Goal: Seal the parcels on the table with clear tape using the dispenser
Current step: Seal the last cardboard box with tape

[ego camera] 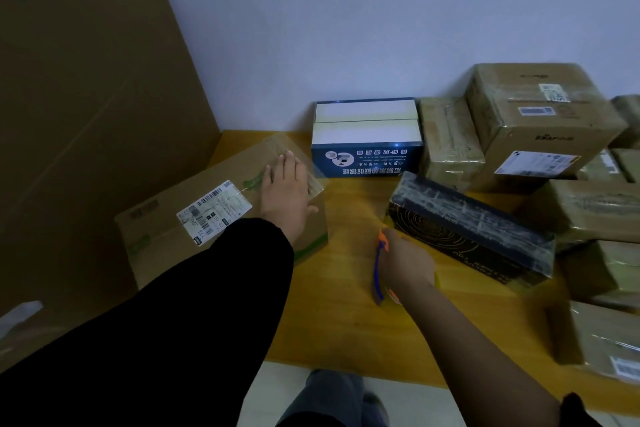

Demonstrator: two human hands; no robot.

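Above wooden table [346, 322], left hand [285, 191] lies flat on parcel [166, 218], right hand [408, 263] grips dispenser [379, 274].

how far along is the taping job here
Likely done: the brown boxes on the right and the black box shine with tape. In hand: the left hand presses flat on the labelled box; the right hand grips the dispenser. Left: the blue box shows no visible tape.
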